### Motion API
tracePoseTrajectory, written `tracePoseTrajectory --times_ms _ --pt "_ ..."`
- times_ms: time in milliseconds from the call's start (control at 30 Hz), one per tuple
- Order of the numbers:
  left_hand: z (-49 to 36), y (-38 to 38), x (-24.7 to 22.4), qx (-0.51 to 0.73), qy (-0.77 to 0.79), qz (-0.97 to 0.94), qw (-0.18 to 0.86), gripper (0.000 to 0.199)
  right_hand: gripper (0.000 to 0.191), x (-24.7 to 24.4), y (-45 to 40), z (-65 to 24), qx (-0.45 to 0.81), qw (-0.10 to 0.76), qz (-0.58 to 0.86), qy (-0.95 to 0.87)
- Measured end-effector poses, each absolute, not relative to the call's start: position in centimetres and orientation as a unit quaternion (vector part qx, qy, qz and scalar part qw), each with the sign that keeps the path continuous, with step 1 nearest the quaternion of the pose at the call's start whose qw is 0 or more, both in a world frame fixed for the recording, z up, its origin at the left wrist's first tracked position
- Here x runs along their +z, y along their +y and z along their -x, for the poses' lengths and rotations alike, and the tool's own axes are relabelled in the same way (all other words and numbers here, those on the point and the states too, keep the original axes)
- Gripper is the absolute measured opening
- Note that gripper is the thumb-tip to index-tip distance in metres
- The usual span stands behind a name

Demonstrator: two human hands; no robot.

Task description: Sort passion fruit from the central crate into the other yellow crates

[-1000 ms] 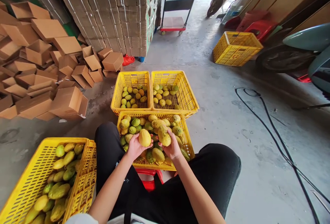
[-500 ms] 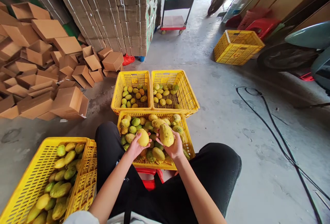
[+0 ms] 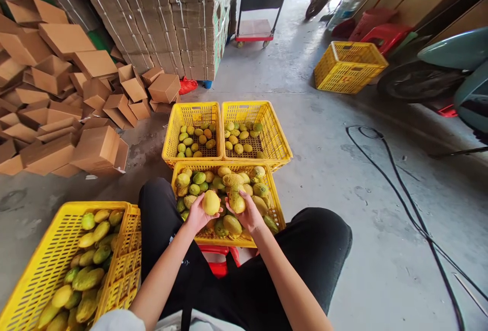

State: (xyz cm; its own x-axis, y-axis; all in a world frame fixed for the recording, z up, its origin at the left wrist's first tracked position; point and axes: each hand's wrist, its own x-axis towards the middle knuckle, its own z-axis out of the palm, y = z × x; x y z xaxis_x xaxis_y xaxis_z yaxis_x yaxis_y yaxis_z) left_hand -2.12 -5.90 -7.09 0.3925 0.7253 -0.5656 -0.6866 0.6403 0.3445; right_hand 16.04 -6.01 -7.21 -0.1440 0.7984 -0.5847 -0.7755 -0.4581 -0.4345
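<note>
Near left crate [image 3: 91,204]: yellow, beside the left leg, long green and yellow fruit inside
Left hand [image 3: 196,215]: fingers curled round a smooth yellow fruit [image 3: 211,203], palm up
Right hand [image 3: 251,216]: thumb and fingers closed on a bumpy, mottled fruit [image 3: 237,202], just turned in the grip and brought nearer its neighbour; both hands stay occupied, neither piece released
Middle crate [image 3: 244,243]: yellow, between the knees, well filled; both held fruits just above its load
Far left crate [image 3: 190,158]: yellow, some smaller fruit on the bottom
Far right crate [image 3: 276,132]: beside it, fruit mostly along its left side
Cable [image 3: 428,237]: black, loosely looped on the floor, right
Cartons [image 3: 95,148]: brown, heaped far left
Trolley [image 3: 255,28]: farther off, red-edged platform, dark handle
</note>
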Motion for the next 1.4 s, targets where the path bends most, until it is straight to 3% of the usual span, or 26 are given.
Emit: tracePoseTrajectory --times_ms 433,900,1400 --pt "2.7 -5.8 -7.0 0.473 0.323 -0.046 0.818 0.035 0.041 -4.6 -6.2 -16.4 0.772 0.550 0.312 -0.066" --pt "2.3 -5.9 -7.2 0.434 0.320 -0.010 0.842 0.039 0.034 -6.1 -6.5 -16.1 0.766 0.542 0.343 -0.038" --pt "2.3 -5.9 -6.8 0.483 0.331 -0.044 0.810 0.050 0.057 -5.4 -6.6 -16.1 0.792 0.523 0.311 -0.035"
